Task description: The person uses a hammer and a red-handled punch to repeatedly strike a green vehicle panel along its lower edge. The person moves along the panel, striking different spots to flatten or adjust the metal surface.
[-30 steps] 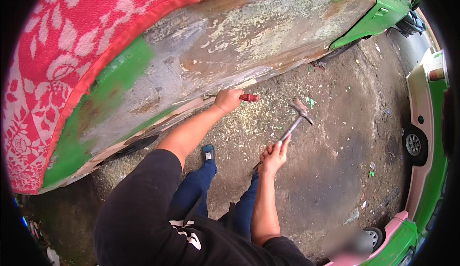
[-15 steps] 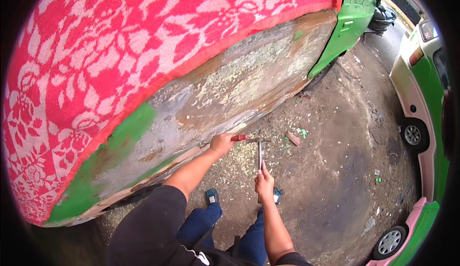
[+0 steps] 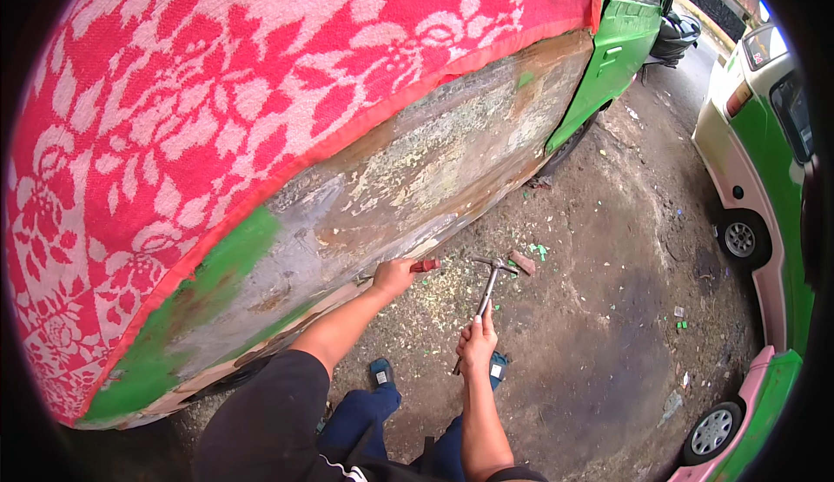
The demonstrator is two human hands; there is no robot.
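Note:
My left hand (image 3: 393, 277) grips a red-handled tool (image 3: 425, 265) low along the car's scraped side panel (image 3: 417, 161), whose patchy surface shows grey, brown, cream and green. The tool's tip is hidden at the panel's lower edge. My right hand (image 3: 477, 340) is wrapped round the metal shaft of a hammer (image 3: 491, 280); its head stands a short gap to the right of the red handle's end. A red-and-pink flowered cloth (image 3: 226, 74) covers the panel's upper part, along the left and top of the view.
A green car door (image 3: 621, 39) adjoins the panel at upper right. Two green, pink or white vehicles (image 3: 764, 143) line the right edge. A pinkish fragment (image 3: 523, 262) and paint flakes lie on the dirty ground (image 3: 591, 308) around my feet. A dark bulky object (image 3: 673, 39) stands farther back.
The hammer head moved left to the red handle's end by half a second ago and has since drawn back rightward. The view has shifted, showing more cloth and the road beyond.

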